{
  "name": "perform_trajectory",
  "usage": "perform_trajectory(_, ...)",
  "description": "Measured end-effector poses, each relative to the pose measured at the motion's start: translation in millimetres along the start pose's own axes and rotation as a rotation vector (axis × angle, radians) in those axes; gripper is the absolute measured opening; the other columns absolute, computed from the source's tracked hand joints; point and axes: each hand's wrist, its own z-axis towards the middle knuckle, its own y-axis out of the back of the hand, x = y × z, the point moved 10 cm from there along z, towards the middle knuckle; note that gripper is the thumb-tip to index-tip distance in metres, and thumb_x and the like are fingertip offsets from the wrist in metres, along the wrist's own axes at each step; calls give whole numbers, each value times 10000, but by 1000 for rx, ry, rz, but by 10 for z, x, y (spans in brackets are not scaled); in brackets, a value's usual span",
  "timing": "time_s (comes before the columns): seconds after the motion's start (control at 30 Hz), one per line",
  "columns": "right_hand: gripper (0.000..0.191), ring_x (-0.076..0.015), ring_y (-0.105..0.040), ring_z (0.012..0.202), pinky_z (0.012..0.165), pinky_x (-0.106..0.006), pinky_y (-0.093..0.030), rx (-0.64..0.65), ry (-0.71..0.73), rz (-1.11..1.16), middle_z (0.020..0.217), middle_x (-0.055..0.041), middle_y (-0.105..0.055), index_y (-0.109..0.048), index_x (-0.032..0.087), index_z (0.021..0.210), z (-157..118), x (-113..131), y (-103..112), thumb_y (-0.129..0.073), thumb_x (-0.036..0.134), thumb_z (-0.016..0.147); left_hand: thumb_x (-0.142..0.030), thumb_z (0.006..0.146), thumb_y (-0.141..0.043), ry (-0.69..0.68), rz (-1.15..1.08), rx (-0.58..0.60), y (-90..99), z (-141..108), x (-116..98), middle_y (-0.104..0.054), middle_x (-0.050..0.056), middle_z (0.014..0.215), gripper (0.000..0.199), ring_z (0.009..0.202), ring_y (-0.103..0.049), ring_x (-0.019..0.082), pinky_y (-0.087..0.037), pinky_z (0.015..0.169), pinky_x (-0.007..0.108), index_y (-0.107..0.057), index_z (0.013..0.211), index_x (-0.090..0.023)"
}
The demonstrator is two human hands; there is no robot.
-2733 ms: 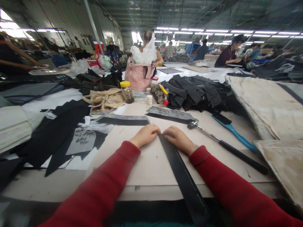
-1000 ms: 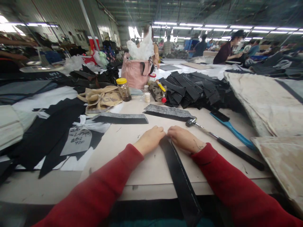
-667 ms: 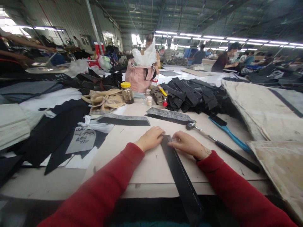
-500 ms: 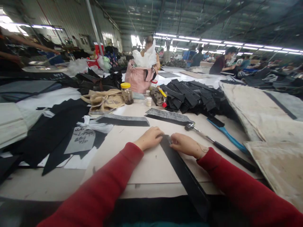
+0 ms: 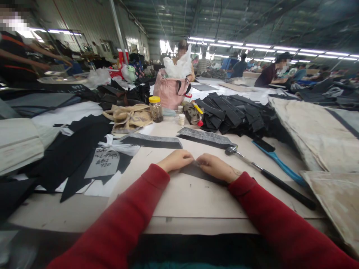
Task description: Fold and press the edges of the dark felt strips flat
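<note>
A black strip of leather-like material [image 5: 193, 172] lies crosswise on the pale board [image 5: 174, 201], partly covered by my hands. My left hand [image 5: 177, 160] has its fingers bent and pressed together at the strip's far edge. Close beside it, my right hand [image 5: 214, 166] pinches the same edge, fingertips almost meeting those of the left. Beyond them lie two dark strips with grey fuzzy faces, a left one [image 5: 153, 141] and a right one [image 5: 206, 137]. To the right rests a hammer [image 5: 252, 165] with a black grip.
A blue-handled brush [image 5: 283, 163] lies right of the hammer. Black pieces are heaped [image 5: 232, 112] behind; a yellow-lidded jar [image 5: 156, 110] and pink bag [image 5: 169, 91] stand at the back. Black panels with a handwritten tag [image 5: 102, 163] lie left. Other people are in the background.
The black strip has swung from pointing toward me to lying crosswise under my hands. My right hand has shifted slightly left relative to the board, and the view has turned a little left.
</note>
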Motion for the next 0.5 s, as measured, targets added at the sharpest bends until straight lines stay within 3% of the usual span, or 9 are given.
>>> perform_trajectory(0.23,341,-144,-520,806,759,-280,-418,-163,-65,130,881,-53,-586,-585,157,983,-86,-105,-1,-454,34,693,-201,834,-408,-19,254,-62,-10,25,-73,-599,48,795,212,758,-537,156,-411,697,251,-605,788,-139)
perform_trajectory(0.5,252,-156,-525,862,803,-298,-407,-192,-19,111,900,-63,-593,-600,160,943,-89,-101,-22,-482,63,743,-200,836,-433,-67,65,22,-18,23,-13,-628,21,873,200,833,-551,137,-415,757,231,-626,874,-161)
